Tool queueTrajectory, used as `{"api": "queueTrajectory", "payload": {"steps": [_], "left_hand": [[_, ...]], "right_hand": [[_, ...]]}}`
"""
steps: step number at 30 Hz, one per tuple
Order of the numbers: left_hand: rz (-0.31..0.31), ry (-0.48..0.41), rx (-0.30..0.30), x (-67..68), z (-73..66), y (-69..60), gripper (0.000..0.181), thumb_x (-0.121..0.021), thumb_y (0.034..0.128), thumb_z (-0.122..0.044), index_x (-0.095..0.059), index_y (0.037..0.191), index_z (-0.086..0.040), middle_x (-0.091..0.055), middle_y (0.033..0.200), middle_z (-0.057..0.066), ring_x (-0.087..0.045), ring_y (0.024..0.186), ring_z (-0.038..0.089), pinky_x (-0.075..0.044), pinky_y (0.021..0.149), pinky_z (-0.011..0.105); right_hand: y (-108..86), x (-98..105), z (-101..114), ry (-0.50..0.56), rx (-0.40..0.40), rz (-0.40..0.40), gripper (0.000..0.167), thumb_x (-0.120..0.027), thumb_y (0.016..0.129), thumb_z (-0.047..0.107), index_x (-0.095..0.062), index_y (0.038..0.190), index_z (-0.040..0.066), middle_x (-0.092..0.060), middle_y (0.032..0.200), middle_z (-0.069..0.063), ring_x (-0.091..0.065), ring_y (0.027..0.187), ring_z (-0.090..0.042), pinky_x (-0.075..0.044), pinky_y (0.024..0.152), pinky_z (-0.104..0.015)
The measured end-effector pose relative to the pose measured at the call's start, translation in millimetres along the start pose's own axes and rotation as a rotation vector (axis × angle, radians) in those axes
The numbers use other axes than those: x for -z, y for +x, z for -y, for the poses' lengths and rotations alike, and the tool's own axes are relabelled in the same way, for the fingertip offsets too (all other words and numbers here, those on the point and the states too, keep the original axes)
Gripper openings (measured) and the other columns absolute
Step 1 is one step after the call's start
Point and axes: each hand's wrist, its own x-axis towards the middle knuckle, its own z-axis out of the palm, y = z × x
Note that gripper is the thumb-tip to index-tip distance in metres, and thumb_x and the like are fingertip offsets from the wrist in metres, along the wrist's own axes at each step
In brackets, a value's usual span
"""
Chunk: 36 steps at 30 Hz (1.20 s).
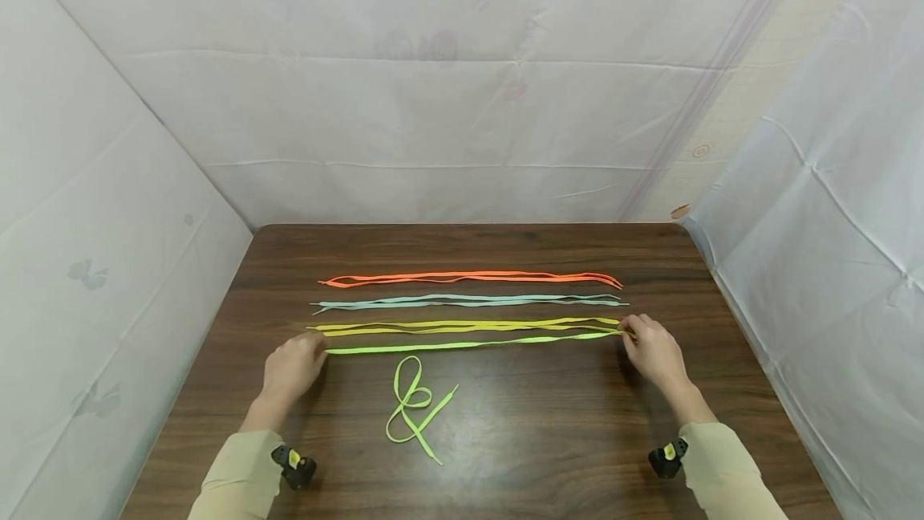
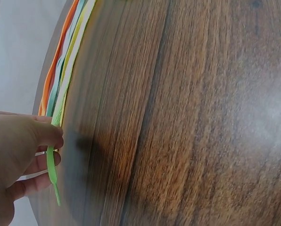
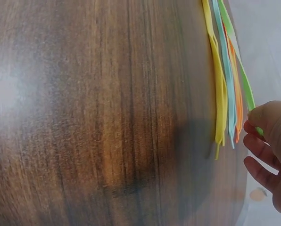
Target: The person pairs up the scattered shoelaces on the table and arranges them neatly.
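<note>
Stretched nearly straight between both hands is a light green shoelace (image 1: 469,345). My left hand (image 1: 292,363) pinches it near one end, and the tip hangs below the fingers in the left wrist view. The other end is pinched between thumb and finger of my right hand (image 1: 653,347). Just beyond it lie yellow shoelaces (image 1: 462,327), side by side across the table. Past those come pale blue shoelaces (image 1: 469,301), then orange shoelaces (image 1: 469,276). Nearer to me, a second light green shoelace (image 1: 404,404) lies loosely looped.
The dark wooden table (image 1: 549,432) has rounded far corners. White patterned sheeting (image 1: 462,119) hangs behind it and along both sides. A small black device (image 1: 296,468) sits at the left wrist, and another black device (image 1: 667,458) at the right.
</note>
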Motion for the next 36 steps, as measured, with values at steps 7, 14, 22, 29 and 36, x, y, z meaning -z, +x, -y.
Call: {"api": "queueTrajectory", "payload": {"steps": [7,14,22,29,36], "left_hand": [[0.008,-0.001,0.044,-1.2,6.3,-0.5,0.01,-0.071,0.0776,-0.008,-0.062,0.079,-0.007,-0.065,0.078,0.01,-0.057,0.059,0.02,-0.043,0.046,0.036],[0.038,0.007,0.073,-4.0,12.1,-3.4,0.009,-0.07,0.0778,-0.007,-0.062,0.082,-0.008,-0.064,0.082,0.011,-0.051,0.057,0.016,-0.042,0.046,0.034],[0.013,-0.009,0.069,-3.7,12.9,-7.0,0.009,-0.07,0.077,-0.006,-0.064,0.082,-0.008,-0.063,0.082,0.01,-0.053,0.059,0.019,-0.043,0.047,0.037],[0.021,-0.01,0.089,-2.2,12.9,-9.2,0.007,-0.069,0.0781,-0.005,-0.064,0.082,-0.008,-0.061,0.081,0.009,-0.055,0.06,0.021,-0.043,0.047,0.039],[-0.009,-0.009,0.081,-4.2,13.8,-10.6,0.007,-0.069,0.0777,-0.005,-0.064,0.082,-0.007,-0.062,0.081,0.01,-0.06,0.064,0.026,-0.045,0.049,0.041]], "right_hand": [[-2.3,-4,-1,-0.018,-0.053,0.094,0.014,-0.069,0.075,0.0,-0.06,0.084,0.007,-0.058,0.076,-0.006,-0.055,0.063,-0.024,-0.045,0.054,-0.04],[-7.6,-10,-5,-0.057,-0.017,0.112,0.013,-0.07,0.074,0.002,-0.061,0.083,0.007,-0.056,0.073,-0.005,-0.052,0.06,-0.021,-0.042,0.051,-0.036],[-11.5,-15,-8,-0.058,-0.001,0.098,0.017,-0.07,0.074,0.0,-0.06,0.085,0.006,-0.057,0.074,-0.007,-0.056,0.063,-0.027,-0.044,0.051,-0.039],[-14.2,-18,-9,-0.076,0.019,0.083,0.016,-0.071,0.073,0.0,-0.059,0.08,0.007,-0.054,0.071,-0.005,-0.053,0.061,-0.025,-0.042,0.05,-0.037],[-14.4,-21,-9,-0.08,0.033,0.069,0.012,-0.068,0.074,-0.002,-0.06,0.079,0.006,-0.055,0.073,-0.006,-0.053,0.061,-0.025,-0.043,0.05,-0.037]]}}
